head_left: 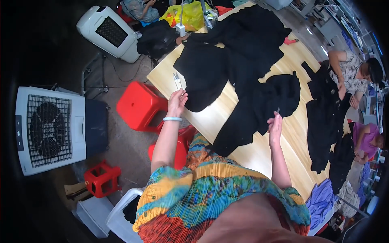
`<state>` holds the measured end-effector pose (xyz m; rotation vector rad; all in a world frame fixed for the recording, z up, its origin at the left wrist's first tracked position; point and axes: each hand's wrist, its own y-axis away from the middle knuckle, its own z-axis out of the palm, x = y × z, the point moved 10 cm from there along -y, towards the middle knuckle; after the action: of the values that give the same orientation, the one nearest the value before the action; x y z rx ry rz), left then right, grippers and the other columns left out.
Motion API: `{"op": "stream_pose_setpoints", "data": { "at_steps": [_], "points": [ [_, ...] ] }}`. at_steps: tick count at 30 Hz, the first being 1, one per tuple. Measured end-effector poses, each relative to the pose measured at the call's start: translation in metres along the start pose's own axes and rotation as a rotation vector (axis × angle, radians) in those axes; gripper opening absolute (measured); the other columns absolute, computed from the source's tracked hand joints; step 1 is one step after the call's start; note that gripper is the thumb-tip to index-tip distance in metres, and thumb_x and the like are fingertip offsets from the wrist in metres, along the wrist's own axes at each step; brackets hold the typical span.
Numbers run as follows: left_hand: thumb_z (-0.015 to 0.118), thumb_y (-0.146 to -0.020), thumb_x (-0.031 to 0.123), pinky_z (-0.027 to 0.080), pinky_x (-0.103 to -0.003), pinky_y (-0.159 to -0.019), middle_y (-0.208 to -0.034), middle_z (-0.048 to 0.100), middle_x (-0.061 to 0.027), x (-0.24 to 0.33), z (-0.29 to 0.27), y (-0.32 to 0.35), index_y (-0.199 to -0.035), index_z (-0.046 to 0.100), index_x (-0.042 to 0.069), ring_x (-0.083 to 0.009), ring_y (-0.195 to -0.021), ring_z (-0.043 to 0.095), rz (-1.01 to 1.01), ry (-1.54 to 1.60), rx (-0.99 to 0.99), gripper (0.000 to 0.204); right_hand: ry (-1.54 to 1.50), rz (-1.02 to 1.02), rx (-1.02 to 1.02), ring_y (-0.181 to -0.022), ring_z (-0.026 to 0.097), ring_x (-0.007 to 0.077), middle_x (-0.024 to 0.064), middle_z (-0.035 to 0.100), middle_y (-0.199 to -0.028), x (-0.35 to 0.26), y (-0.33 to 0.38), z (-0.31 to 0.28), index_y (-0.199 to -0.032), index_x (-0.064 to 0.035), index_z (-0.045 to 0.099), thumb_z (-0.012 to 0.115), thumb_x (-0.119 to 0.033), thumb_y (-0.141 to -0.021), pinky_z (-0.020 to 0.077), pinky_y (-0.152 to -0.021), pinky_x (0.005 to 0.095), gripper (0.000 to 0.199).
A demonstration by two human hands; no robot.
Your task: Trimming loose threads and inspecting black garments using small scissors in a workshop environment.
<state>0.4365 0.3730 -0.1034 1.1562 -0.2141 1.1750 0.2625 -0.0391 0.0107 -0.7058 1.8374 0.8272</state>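
Your left hand (177, 101) is raised over the near-left edge of the wooden table (210, 117), fingers pinched around a small pair of metal snips (177, 81) that points up and away from you. A pale bangle (172, 119) sits on that wrist. The snips hover just left of the black cloth (243, 60), not touching it as far as you can see.

Your right hand (274, 123) rests at the near edge of the same black cloth, toward the right side of the table. The fingers are drawn together on the fabric, gripping a fold, with something thin sticking up from the fingertips; it is too small to say what it is.

The black cloth lies in a big rumpled heap across the middle of the table, spreading from the far end down to the near edge between your two hands.

Left of the table, a red stool (139, 105) stands close against its side, and a smaller red stool (102, 178) sits farther back toward you. Farther left of the table is a white fan unit (50, 129). At the table's far end lies a yellow bag (190, 14). On the right side of the table another person (352, 75) handles a second black garment (324, 117).
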Motion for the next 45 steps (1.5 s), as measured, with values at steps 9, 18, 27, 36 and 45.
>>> {"op": "stream_pose_setpoints", "data": {
  "at_steps": [9,18,27,36,45],
  "points": [
    [0.058,-0.078,0.008,0.044,-0.019,-0.05,-0.071,0.057,-0.0074,0.013,-0.022,-0.076,-0.082,0.047,0.0,-0.0103,-0.058,0.054,0.032,-0.233,0.053,0.013,-0.052,0.067,-0.482,-0.054,0.039,0.0036,-0.003,0.045,-0.069,-0.111,-0.091,0.213,-0.108,-0.0044,0.047,0.049,-0.013,-0.084,0.0343,-0.049,0.0164,0.026],
    [0.055,-0.081,0.013,0.046,-0.02,-0.056,-0.081,0.06,-0.0095,-0.022,-0.032,-0.106,-0.085,0.046,0.003,-0.0128,-0.066,0.059,-0.208,-0.359,-0.091,0.014,0.513,-0.551,-0.254,-0.064,0.055,0.0139,0.006,0.057,-0.069,-0.245,-0.27,0.299,-0.089,-0.0048,0.058,0.06,-0.013,-0.068,0.0436,-0.062,0.0258,0.022],
    [0.054,-0.082,0.014,0.048,-0.02,-0.056,-0.081,0.06,-0.0109,-0.022,-0.027,-0.106,-0.086,0.045,0.003,-0.0154,-0.067,0.06,-0.296,-0.279,-0.161,0.014,0.988,-0.808,-0.187,-0.083,0.057,0.0286,0.0139,0.06,-0.086,-0.277,-0.324,0.367,-0.089,-0.0091,0.061,0.048,-0.009,-0.068,0.0448,-0.074,0.0358,0.025],
    [0.054,-0.082,0.012,0.048,-0.021,-0.057,-0.081,0.06,-0.0117,-0.024,-0.027,-0.106,-0.085,0.045,0.003,-0.0158,-0.067,0.06,-0.322,-0.258,-0.189,0.014,1.308,-0.818,-0.422,-0.081,0.057,0.0289,0.0139,0.06,-0.083,-0.257,-0.34,0.413,-0.087,-0.0077,0.061,0.049,-0.007,-0.068,0.0453,-0.073,0.0361,0.023],
    [0.054,-0.082,0.014,0.047,-0.021,-0.058,-0.081,0.06,-0.0108,-0.023,-0.024,-0.104,-0.085,0.046,0.003,-0.0157,-0.068,0.06,-0.32,-0.265,-0.208,0.014,1.285,-0.78,-0.395,-0.082,0.057,0.0305,0.0159,0.06,-0.084,-0.248,-0.344,0.42,-0.088,-0.0063,0.06,0.048,-0.001,-0.065,0.0449,-0.073,0.0368,0.027]
  ]
}}
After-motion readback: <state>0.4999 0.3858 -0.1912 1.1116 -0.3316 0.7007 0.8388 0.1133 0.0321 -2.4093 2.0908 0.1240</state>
